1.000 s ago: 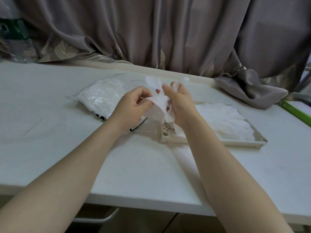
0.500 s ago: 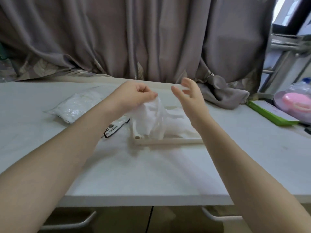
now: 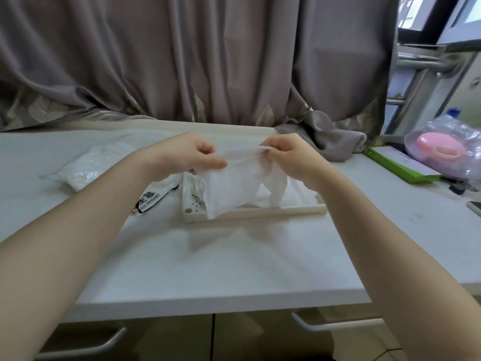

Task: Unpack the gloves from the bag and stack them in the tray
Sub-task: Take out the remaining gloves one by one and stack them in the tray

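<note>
The table (image 3: pixel 234 269) spans the view, with a grey curtain (image 3: pixel 182 61) hanging along its far edge. At far right lie a green board (image 3: pixel 398 166) and a pink object (image 3: pixel 440 149) under clear wrap.

The tray (image 3: pixel 260 212) sits near the table's middle, its near rim facing you; white gloves (image 3: pixel 299 198) already lie in it. Left of the tray lies the bag (image 3: pixel 86 169), still bulging with white contents, its printed flap (image 3: pixel 151 201) pointing toward the tray.

What has changed: half a second ago your left hand alone held the glove while your right hand hovered open beside it. Now both hands grip it. Your left hand (image 3: pixel 187 157) pinches the glove's left edge between thumb and curled fingers; your right hand (image 3: pixel 289 156) pinches its right edge the same way. The glove (image 3: pixel 234 188) is stretched between them and hangs over the tray's left end, its lower hem dropping past the near rim. Whether that hem touches the tray cannot be told.

Meaning for the task: the glove appears to be spread flat before being laid on the stack, so this piece is close to placed. Judging by the bag's fullness, much unpacking remains. The film is thin and limp, so you would likely need to lower it evenly to prevent it from folding.
</note>
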